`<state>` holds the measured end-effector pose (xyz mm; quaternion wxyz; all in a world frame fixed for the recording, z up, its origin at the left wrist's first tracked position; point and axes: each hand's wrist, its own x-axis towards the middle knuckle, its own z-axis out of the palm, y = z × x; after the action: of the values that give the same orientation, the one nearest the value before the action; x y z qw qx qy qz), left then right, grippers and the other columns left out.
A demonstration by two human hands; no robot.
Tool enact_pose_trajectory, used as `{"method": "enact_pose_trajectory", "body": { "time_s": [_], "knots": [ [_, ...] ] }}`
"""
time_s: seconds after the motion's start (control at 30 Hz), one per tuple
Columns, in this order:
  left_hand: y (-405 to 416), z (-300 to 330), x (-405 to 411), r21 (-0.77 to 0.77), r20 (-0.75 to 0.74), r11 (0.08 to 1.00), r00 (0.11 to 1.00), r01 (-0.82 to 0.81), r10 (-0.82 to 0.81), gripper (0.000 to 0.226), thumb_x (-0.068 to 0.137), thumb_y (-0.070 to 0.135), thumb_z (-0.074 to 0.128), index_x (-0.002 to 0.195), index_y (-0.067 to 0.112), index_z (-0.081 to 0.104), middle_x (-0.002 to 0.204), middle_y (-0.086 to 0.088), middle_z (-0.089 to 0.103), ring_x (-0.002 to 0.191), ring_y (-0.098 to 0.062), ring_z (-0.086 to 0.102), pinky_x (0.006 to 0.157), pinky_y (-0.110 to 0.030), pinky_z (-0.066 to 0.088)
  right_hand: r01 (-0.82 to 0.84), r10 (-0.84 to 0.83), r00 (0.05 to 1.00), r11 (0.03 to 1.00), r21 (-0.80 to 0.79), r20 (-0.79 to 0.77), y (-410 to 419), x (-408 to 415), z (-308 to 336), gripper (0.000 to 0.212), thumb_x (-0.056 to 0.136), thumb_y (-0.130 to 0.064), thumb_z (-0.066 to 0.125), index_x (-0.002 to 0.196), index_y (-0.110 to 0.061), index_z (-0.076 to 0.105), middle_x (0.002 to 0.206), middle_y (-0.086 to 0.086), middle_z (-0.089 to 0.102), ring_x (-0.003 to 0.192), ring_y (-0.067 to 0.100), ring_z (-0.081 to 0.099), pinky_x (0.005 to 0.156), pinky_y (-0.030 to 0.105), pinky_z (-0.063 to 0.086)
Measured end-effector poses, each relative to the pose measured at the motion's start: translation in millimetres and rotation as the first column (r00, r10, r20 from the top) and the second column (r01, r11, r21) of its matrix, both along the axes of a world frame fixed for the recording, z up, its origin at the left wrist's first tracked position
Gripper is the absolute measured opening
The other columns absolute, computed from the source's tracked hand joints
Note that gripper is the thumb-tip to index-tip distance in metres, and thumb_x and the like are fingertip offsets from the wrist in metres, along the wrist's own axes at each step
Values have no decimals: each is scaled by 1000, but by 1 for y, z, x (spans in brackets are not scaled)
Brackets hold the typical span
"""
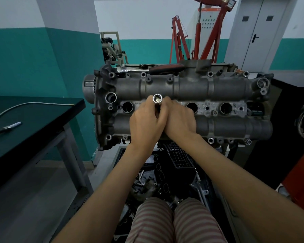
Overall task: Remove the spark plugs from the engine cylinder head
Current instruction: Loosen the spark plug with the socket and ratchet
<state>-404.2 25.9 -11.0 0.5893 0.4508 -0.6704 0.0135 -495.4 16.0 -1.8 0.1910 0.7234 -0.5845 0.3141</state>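
Note:
The grey engine cylinder head [182, 86] lies across the middle of the head view with a row of round spark plug wells. Three wells show dark and open, one at the left [127, 107] and two at the right [192, 106] [226, 108]. A chrome spark plug socket [157, 98] stands upright over the second well, its hollow top facing me. My left hand [146, 124] grips the socket's shaft with curled fingers. My right hand [180, 118] curls round it from the other side, touching the left hand. No spark plug is visible.
A ratchet [130, 69] with a red-and-black handle lies on the head's far edge. A dark table [42, 109] at the left holds a marker [6, 128] and a metal tube. Red engine hoists [179, 39] stand behind. Engine parts fill the floor below the head.

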Motion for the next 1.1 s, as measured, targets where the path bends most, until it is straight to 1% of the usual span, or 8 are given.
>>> {"method": "enact_pose_trajectory", "body": {
  "time_s": [0.1, 0.2, 0.37, 0.5, 0.63, 0.8, 0.93, 1.1],
  "knots": [
    [0, 2, 1, 1, 5, 1000, 1000, -7, 7, 43, 94, 35, 53, 56, 22, 35, 46, 11, 33, 43, -6, 36, 48, -22, 24, 0, 0, 1000, 1000, 25, -4, 0, -1, 2, 19, 93, -21, 38, 83, -16, 54, 87, 3, 65, 76, 24, 60, 56, 30, 28],
    [1, 5, 0, -11, -12, 1000, 1000, -11, 11, 52, 91, 36, 57, 52, 30, 23, 43, 11, 31, 40, -6, 32, 46, -21, 24, -9, 7, 999, 999, 46, 45, 1, 0, 5, 22, 91, -18, 39, 69, -21, 39, 82, 6, 65, 73, 26, 60, 55, 30, 26],
    [1, 1, 0, -23, -2, 1000, 1000, 17, -17, 36, 91, 35, 53, 65, 11, 50, 51, 6, 44, 48, -12, 43, 48, -21, 33, -10, 9, 999, 999, 34, 37, -2, -2, 0, 17, 93, -25, 39, 79, -19, 45, 85, 1, 63, 75, 22, 59, 58, 29, 28],
    [1, 0, 0, -11, 2, 1000, 1000, 1, -1, 32, 90, 36, 45, 72, 10, 49, 54, 9, 43, 49, -10, 43, 48, -16, 29, -19, 18, 998, 1000, 20, 56, -3, 0, 1, 18, 95, -30, 37, 91, -15, 45, 89, 1, 61, 77, 24, 59, 58, 30, 28],
    [0, 1, 1, -17, -41, 999, 999, 36, -36, 38, 93, 33, 52, 61, 14, 45, 45, 9, 36, 43, -9, 37, 47, -22, 28, -5, 5, 1000, 1000, -1, 31, -1, 0, 1, 17, 93, -24, 38, 80, -17, 46, 80, 3, 63, 69, 23, 59, 55, 29, 27],
    [1, 3, 0, -30, -54, 999, 997, 44, -46, 42, 92, 32, 58, 59, 6, 52, 44, 5, 40, 43, -14, 39, 46, -31, 35, -27, 23, 997, 999, 46, 77, 1, -1, 6, 36, 91, -21, 38, 57, -26, 26, 74, 3, 62, 64, 22, 51, 55, 30, 24],
    [4, 2, 0, -13, -17, 999, 999, 29, -29, 37, 92, 34, 56, 70, 4, 56, 52, -2, 51, 50, -17, 49, 51, -31, 39, -3, 0, 999, 998, 57, 52, 1, -1, 4, 27, 92, -23, 38, 65, -23, 35, 78, 3, 63, 70, 23, 56, 57, 30, 27],
    [4, 2, 1, 4, 0, 1000, 1000, 17, -17, 29, 91, 28, 54, 70, 8, 48, 49, 10, 39, 45, -9, 41, 47, -15, 29, -29, 26, 998, 998, 47, 52, 1, -1, 1, 16, 93, -29, 39, 92, -15, 47, 84, 3, 64, 76, 25, 60, 58, 30, 29]
  ]
}}
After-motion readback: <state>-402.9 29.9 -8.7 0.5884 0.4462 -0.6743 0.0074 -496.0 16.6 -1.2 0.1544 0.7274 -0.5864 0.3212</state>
